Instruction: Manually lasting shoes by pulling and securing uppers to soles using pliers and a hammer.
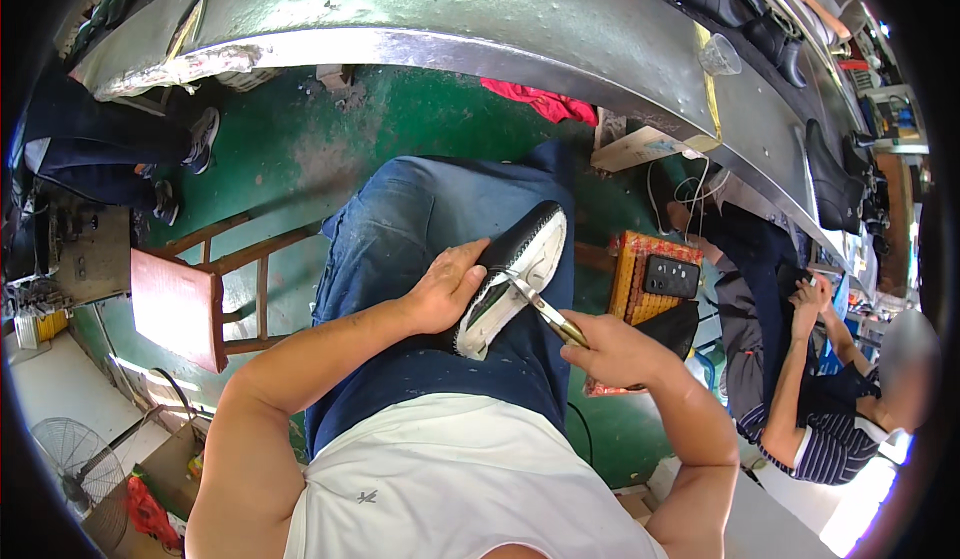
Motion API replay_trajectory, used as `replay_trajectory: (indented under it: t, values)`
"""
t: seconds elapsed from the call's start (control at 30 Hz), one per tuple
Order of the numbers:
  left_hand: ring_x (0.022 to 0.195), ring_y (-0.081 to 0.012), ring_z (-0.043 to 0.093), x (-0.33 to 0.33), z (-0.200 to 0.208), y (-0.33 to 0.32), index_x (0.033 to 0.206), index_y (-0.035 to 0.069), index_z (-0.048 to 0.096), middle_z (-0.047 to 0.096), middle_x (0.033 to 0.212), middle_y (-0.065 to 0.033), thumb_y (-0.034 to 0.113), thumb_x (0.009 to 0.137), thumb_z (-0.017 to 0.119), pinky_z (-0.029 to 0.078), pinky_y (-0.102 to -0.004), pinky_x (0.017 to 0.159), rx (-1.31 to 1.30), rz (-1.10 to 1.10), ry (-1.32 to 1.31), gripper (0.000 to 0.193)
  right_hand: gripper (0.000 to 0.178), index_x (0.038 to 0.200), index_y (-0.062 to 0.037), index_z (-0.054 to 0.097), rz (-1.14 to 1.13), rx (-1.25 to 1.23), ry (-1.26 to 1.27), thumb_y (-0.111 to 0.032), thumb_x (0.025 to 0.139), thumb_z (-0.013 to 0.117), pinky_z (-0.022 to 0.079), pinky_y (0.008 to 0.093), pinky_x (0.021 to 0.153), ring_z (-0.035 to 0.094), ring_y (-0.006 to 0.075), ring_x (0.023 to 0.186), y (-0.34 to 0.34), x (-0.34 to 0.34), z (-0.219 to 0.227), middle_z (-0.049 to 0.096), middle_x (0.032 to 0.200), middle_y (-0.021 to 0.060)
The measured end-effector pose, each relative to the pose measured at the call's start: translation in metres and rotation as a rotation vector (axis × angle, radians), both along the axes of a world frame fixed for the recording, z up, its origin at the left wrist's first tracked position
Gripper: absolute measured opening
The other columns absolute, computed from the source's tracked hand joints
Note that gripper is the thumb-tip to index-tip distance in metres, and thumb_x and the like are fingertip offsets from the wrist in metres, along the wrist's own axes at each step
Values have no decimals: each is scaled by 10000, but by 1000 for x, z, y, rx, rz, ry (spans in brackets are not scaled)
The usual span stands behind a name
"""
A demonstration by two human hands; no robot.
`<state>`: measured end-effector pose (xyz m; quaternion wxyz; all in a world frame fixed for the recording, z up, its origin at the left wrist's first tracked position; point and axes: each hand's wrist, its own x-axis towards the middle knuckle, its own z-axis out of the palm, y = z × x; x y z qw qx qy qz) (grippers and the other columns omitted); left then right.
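You've got the shoe (535,267) near mid-frame, lying at a slant on your lap in the blue trousers (400,204), pale underside facing up, one end toward the upper rt, the other toward the lower left. Your L hand (443,287) holds it on the left side: fingers on the dark upper, thumb by the edge; the fingers' far ends are partly hidden. Your R hand (612,349), rt of ctr, is closed round the handles of the metal pliers (546,313), whose nose points up-left to the shoe's near edge by your L thumb. Can't tell from here if the nose is biting on material or just resting there.

Handling, my read: shoe's prob. light, easy to turn w/ one hand. Upper looks smooth, so maybe a bit slippery under bare fingers; it likely flexes, whereas the pale underside looks stiffer. Doesn't seem fragile overall, but the edge could tear or scuff if the pliers pull hard. Best hold: L palm flat on the upper near the middle, thumb hooked by the edge, clear of the plier nose; lap underneath for backing. Pliers are prob. the heavier, harder item; grip 'em well back on the handles.
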<state>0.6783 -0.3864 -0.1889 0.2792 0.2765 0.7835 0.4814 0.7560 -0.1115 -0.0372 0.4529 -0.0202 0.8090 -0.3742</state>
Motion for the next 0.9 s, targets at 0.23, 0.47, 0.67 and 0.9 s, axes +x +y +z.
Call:
replay_trajectory:
  t: [0.23,0.47,0.67,0.9]
  values:
    - [1454,-439,369,-6,2,1,1507,-86,359,420,1510,-308,295,1084,409,267,-522,1220,-106,-106,129,572,285,1008,-14,606,-225,-102,-542,-298,1007,630,475,338,566,648,144,715,6,-41,-4,614,819,83]
    - [1482,-444,324,-24,-2,4,1577,-57,275,398,1538,-304,398,1026,536,202,-524,1245,10,-171,-171,760,324,1089,35,642,339,140,-11,-269,979,673,549,504,810,701,439,918,26,-62,-17,699,980,261]
    - [1511,-419,277,-47,-6,7,1624,-23,191,321,1598,-288,560,935,646,140,-510,1256,-19,-254,-269,1010,304,1099,2,635,244,-11,289,-151,859,742,557,498,810,701,414,931,50,-48,-96,717,977,195]
    - [1502,-390,312,-65,11,23,1643,109,247,406,1554,-238,507,817,821,150,-532,1246,-153,-246,-277,1082,371,1095,-45,639,58,-45,749,-126,760,777,555,467,780,695,373,862,44,-15,-148,701,930,127]
